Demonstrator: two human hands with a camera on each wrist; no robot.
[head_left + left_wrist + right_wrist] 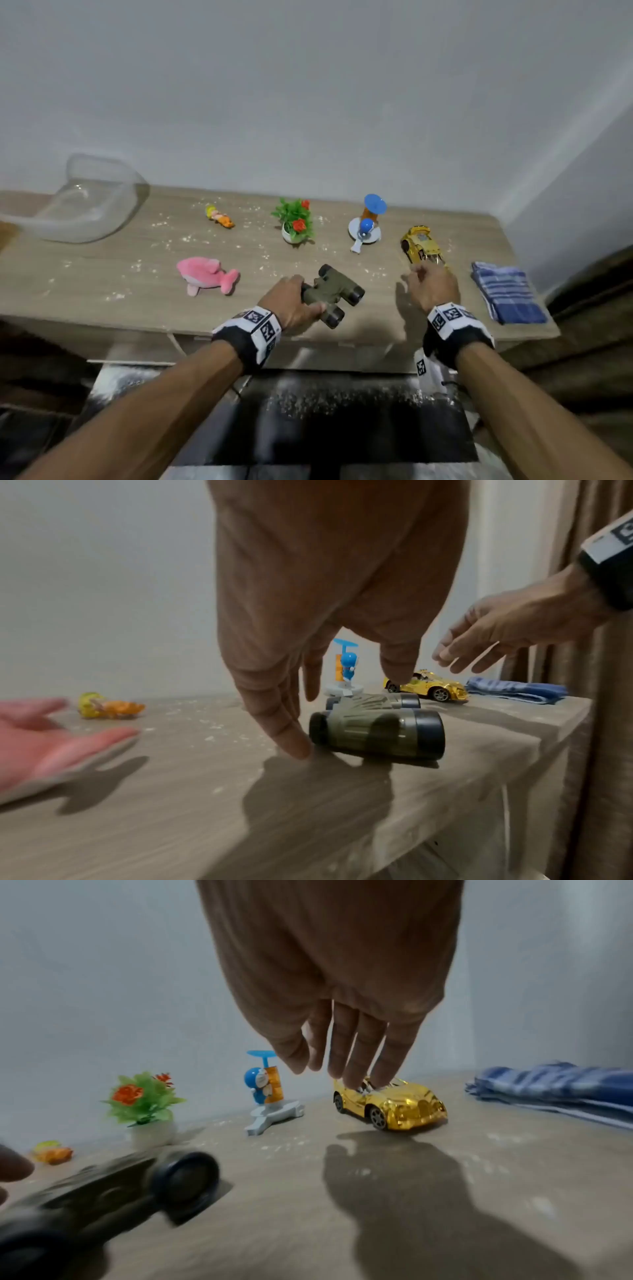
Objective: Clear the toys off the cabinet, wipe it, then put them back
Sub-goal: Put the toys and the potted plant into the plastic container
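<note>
A person's left hand [291, 305] closes around a pair of olive-green toy binoculars [334, 294] near the front edge of a dusty wooden cabinet [102, 284], fingers on the far side and thumb on the near side; the left wrist view shows the fingertips [291, 739] at the eyepiece end, the binoculars low over or on the top, which of the two cannot be told. The right hand [433, 286], at about three o'clock from the binoculars, reaches over a shiny gold toy car [422, 245], its fingers [356, 1053] loosely extended and slightly spread, holding nothing; whether the tips touch the car's roof cannot be told. A folded blue checked cloth [507, 291] lies at three o'clock from the car, near the cabinet's right end. At eleven o'clock from the car stands a blue cartoon-cat figure [366, 226] on a grey base with a blue disc above it. At nine o'clock from that figure sits a small potted plant [294, 221] with red flowers in a white pot. A small yellow-and-orange doll [219, 216] lies farther toward nine o'clock, and a pink plush fish [207, 274] lies at nine o'clock from the binoculars. A clear plastic tub [89, 198] tilts against the wall at the cabinet's left end. White crumbs speckle the top.
</note>
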